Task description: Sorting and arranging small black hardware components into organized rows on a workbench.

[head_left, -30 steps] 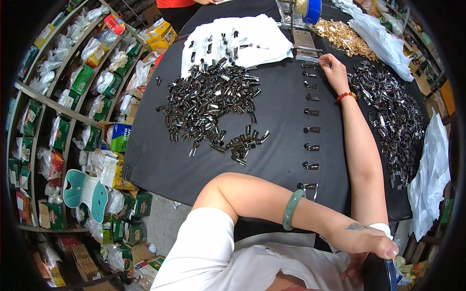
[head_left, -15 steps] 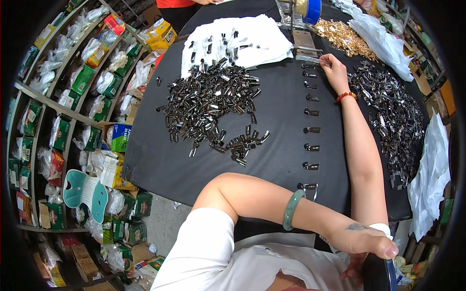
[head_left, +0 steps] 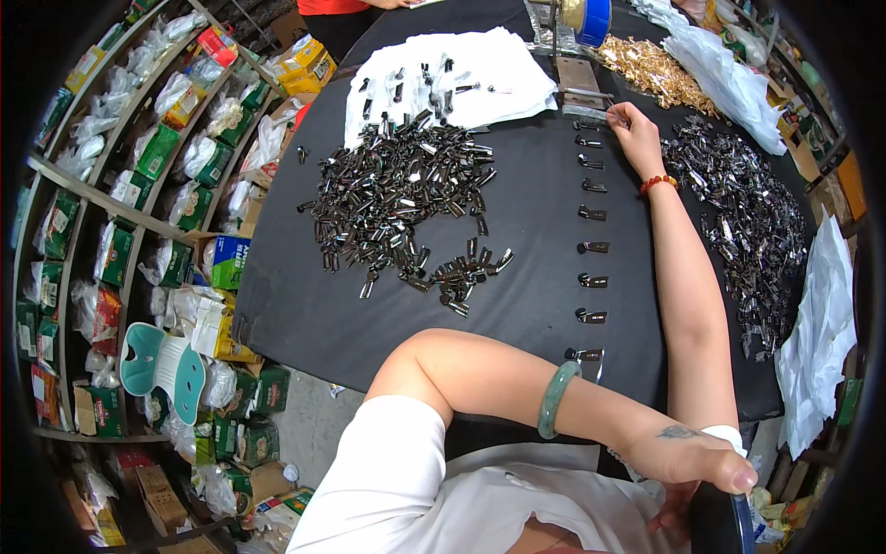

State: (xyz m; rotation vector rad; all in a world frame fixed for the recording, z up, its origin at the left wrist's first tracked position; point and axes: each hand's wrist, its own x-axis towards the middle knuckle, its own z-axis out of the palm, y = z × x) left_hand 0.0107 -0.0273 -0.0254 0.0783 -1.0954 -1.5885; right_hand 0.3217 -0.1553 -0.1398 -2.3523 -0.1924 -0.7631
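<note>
My right hand (head_left: 637, 137), with a red bead bracelet, is closed in a pinch at the top of a column of small dark clips. What its fingertips hold is too small to make out. Close by are a metal plate (head_left: 580, 78) and a thin rod. The evenly spaced clips, such as one dark clip (head_left: 592, 247), run down the black tabletop (head_left: 535, 305) to my left forearm. My left hand (head_left: 692, 462), below a green bangle (head_left: 556, 399), curls at lower right beside a dark, blue-edged object (head_left: 724, 519); most of its fingers are hidden.
A heap of dark clips (head_left: 397, 194) lies left, below white sheeting (head_left: 443, 78) with several clips on it. Right are a pile of dark metal pieces (head_left: 748, 222) and gold pieces (head_left: 655, 69). A blue-edged roll (head_left: 592, 20) stands at the back. Shelves (head_left: 101, 203) of boxes line the left.
</note>
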